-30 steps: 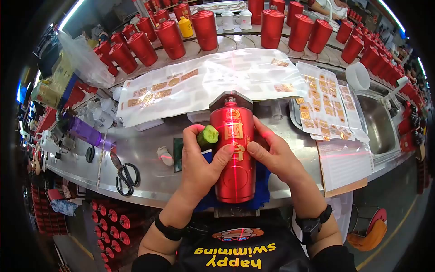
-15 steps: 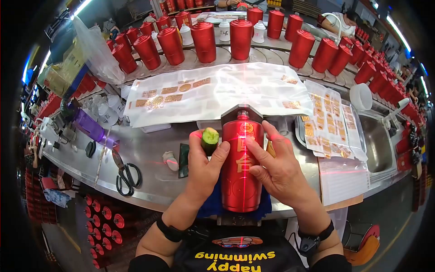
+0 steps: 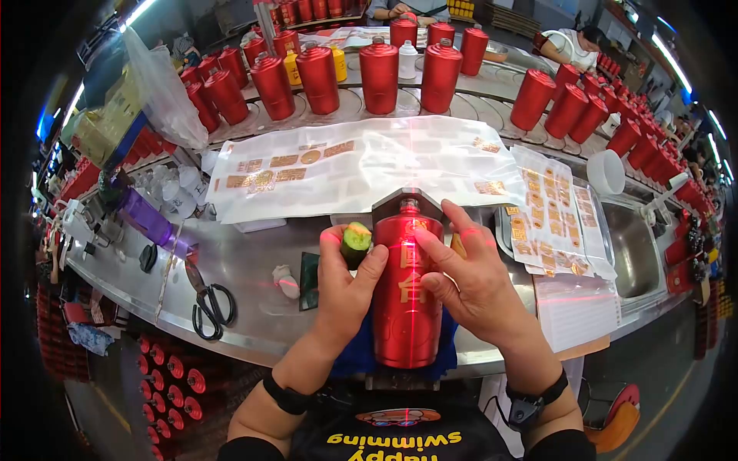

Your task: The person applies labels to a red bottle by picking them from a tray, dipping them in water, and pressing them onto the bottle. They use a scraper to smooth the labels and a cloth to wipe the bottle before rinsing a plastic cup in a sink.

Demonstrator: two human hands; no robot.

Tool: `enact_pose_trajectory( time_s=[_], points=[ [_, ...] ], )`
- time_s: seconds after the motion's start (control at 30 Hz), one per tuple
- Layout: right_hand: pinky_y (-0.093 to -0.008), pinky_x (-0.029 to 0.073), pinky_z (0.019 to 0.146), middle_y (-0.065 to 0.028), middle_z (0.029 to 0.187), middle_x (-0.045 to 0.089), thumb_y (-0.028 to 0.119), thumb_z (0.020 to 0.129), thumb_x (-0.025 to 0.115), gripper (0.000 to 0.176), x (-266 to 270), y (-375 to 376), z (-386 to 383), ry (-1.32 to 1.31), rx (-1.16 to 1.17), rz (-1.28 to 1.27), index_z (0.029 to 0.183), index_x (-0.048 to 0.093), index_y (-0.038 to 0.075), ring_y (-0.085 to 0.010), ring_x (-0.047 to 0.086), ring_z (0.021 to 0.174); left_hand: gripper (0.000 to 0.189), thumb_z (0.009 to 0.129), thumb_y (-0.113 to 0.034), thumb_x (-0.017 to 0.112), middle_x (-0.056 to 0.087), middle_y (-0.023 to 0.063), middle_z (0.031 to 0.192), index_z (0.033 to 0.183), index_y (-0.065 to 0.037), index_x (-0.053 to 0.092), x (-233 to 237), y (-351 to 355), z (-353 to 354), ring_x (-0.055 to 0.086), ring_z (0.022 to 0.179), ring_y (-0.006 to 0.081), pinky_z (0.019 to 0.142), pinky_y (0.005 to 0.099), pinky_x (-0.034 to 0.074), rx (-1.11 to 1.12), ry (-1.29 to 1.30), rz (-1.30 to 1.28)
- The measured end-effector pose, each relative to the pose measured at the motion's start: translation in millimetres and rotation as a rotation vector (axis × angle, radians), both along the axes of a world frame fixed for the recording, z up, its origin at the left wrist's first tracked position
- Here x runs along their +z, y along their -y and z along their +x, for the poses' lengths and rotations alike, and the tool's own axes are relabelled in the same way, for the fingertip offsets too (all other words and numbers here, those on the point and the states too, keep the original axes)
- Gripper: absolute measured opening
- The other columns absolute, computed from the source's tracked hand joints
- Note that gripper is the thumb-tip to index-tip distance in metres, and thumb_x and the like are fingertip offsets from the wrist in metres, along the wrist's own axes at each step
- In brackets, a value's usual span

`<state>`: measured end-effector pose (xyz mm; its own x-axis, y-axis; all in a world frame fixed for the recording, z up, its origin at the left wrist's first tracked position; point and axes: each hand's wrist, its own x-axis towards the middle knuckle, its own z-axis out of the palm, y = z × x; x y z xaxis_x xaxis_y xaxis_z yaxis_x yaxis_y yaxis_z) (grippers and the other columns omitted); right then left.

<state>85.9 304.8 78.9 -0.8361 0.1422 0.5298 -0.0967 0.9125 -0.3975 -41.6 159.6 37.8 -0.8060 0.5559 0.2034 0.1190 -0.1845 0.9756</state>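
Note:
A red bottle [image 3: 406, 330] with gold characters down its front lies in front of me, its neck end in a dark angular holder [image 3: 384, 203]. My left hand [image 3: 344, 288] is closed around a short cut piece of cucumber [image 3: 354, 247] beside the bottle's left side, the thumb at the bottle's edge. Against the right side rests my right hand [image 3: 480, 280], its fingers apart, the index fingertip on the gold lettering near the neck. Blue cloth [image 3: 355, 355] shows beneath the bottle.
A translucent sheet with gold decals [image 3: 369, 165] spans the bench behind the holder. More decal sheets [image 3: 555, 215] lie right, near a sink [image 3: 634, 253]. Scissors [image 3: 207, 300] and a purple bottle [image 3: 146, 215] are left. Red bottles [image 3: 380, 77] stand on a conveyor; a person [image 3: 569, 50] sits beyond.
The bottles on the conveyor have shifted, and yellow ones now show among the red. Both hands keep nearly the same places on the cucumber piece and the bottle. The view has tilted slightly.

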Motion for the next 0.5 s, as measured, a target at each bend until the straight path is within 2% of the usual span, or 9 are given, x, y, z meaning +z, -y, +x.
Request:
enact_pose_trajectory(
  time_s=[0.23,0.33,0.43,0.47,0.5],
  points=[
    [-0.0453,0.043,0.093,-0.0262,0.133,0.045,0.021,0.085,0.066,0.042,1,-8,-8,-0.017,0.022,-0.021,0.124,0.057,0.006,-0.0410,0.051,0.111,0.050,0.084,-0.025,0.074,0.057,0.0101,0.097,0.113,0.000,0.041,9,-1,2,0.057,0.086,0.0148,0.077,0.0295,0.048,0.016,-0.149,-0.097],
    [-0.0420,0.048,0.085,-0.0243,0.114,0.059,0.015,0.086,0.064,0.033,2,-18,-10,-0.173,-0.019,-0.202,0.114,0.056,0.001,-0.0384,0.059,0.100,0.055,0.081,-0.027,0.077,0.057,0.0112,0.097,0.112,0.000,0.041,12,-1,5,0.058,0.086,0.0162,0.077,0.0301,0.048,0.043,-0.258,-0.171],
    [-0.0402,0.051,0.074,-0.0202,0.089,0.066,0.012,0.086,0.062,0.022,49,-22,-17,0.223,0.057,-0.384,0.103,0.054,0.000,-0.0368,0.064,0.084,0.056,0.079,-0.027,0.078,0.057,0.0114,0.097,0.112,0.000,0.041,9,1,6,0.059,0.087,0.0166,0.077,0.0305,0.048,0.047,-0.274,-0.196],
    [-0.0407,0.051,0.066,-0.0187,0.078,0.065,0.011,0.085,0.062,0.016,50,-31,-28,0.237,0.186,-0.254,0.094,0.053,0.001,-0.0369,0.064,0.075,0.056,0.079,-0.026,0.078,0.057,0.0114,0.097,0.112,0.000,0.041,9,0,6,0.059,0.088,0.0166,0.078,0.0306,0.049,0.041,-0.268,-0.194],
    [-0.0405,0.051,0.066,-0.0188,0.078,0.065,0.013,0.085,0.063,0.017,46,-36,-39,0.171,0.154,-0.200,0.094,0.053,0.002,-0.0366,0.064,0.075,0.056,0.079,-0.026,0.078,0.057,0.0110,0.097,0.112,0.000,0.041,9,2,7,0.058,0.086,0.0163,0.077,0.0302,0.048,0.032,-0.249,-0.188]
  ],
)
